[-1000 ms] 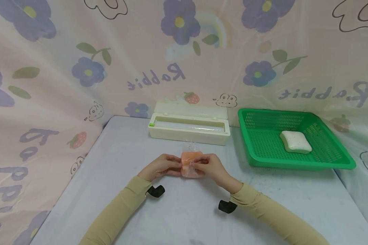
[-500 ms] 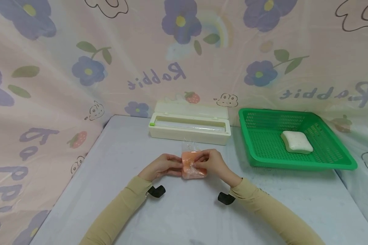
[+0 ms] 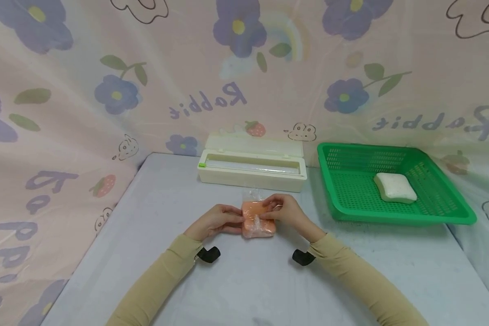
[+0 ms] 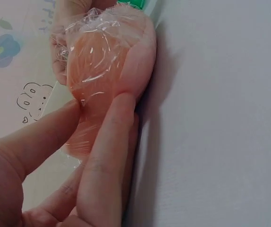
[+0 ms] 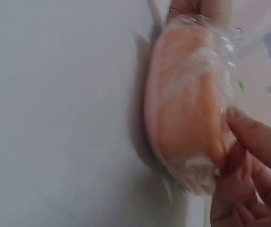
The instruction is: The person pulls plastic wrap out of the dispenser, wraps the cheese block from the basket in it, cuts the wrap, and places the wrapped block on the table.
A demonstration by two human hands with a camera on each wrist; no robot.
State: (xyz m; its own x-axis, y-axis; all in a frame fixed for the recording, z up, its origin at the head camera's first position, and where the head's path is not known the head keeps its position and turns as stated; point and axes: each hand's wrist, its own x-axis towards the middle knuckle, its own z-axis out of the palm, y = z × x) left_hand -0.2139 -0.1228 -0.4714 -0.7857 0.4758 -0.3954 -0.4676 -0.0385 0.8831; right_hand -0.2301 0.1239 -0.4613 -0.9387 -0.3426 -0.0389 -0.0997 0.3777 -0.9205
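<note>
A wrapped orange block (image 3: 250,208) is held
Left fingers (image 4: 105,156) grip one side, right fingers (image 5: 263,139) the other; beyond them stands a white box (image 3: 250,179).

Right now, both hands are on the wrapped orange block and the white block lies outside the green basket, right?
No: the white block lies inside the green basket, as the head view shows. The left hand and right hand are indeed on the wrapped orange block.
</note>
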